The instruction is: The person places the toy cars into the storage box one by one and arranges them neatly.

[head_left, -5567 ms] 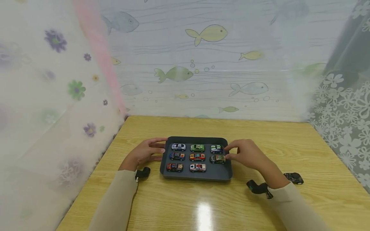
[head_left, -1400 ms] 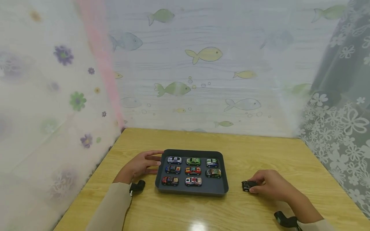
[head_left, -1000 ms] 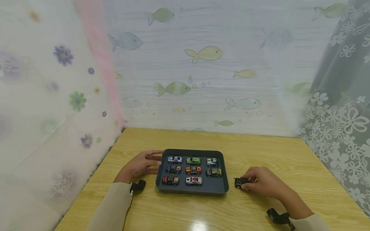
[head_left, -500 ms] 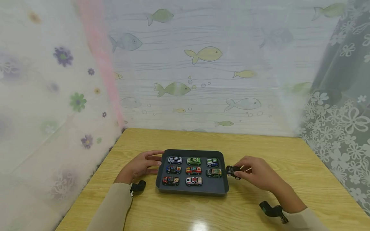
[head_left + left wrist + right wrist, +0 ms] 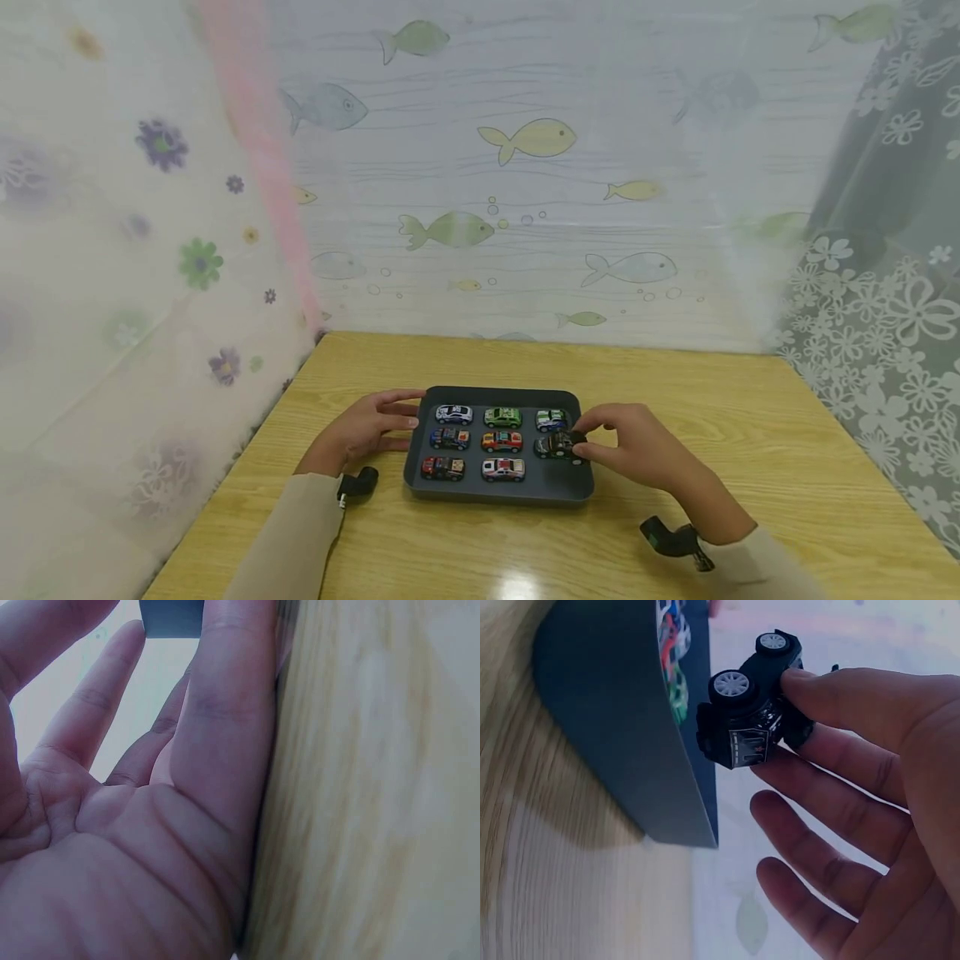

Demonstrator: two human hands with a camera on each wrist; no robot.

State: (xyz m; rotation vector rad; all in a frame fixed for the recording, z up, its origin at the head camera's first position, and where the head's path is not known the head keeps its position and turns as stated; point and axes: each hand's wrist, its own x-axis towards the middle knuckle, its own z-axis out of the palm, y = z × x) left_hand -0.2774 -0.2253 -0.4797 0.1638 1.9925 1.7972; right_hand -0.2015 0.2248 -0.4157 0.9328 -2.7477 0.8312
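Note:
A dark grey tray (image 5: 551,485) lies on the table with several small toy cars in rows inside it. Between thumb and fingers, my right hand (image 5: 641,442) pinches a black toy car (image 5: 754,697) over the tray's right side. In the head view this car overlaps the camouflage-patterned car (image 5: 546,447) at the end of the middle row. The white-and-red car (image 5: 503,470) sits at the front middle. My left hand (image 5: 367,429) is spread at the tray's left wall, fingertips right at it; in the left wrist view its fingers (image 5: 225,697) are extended.
The light wood table (image 5: 420,550) reaches back to a fish-print curtain (image 5: 540,250). A flowered curtain (image 5: 150,333) hangs along the left, a grey lace one (image 5: 885,333) at the right. Each wrist carries a small black camera (image 5: 667,537).
My right hand picked the black car up from the table at the right and brought it leftward, up and over the tray's right wall. The left hand stayed at the tray.

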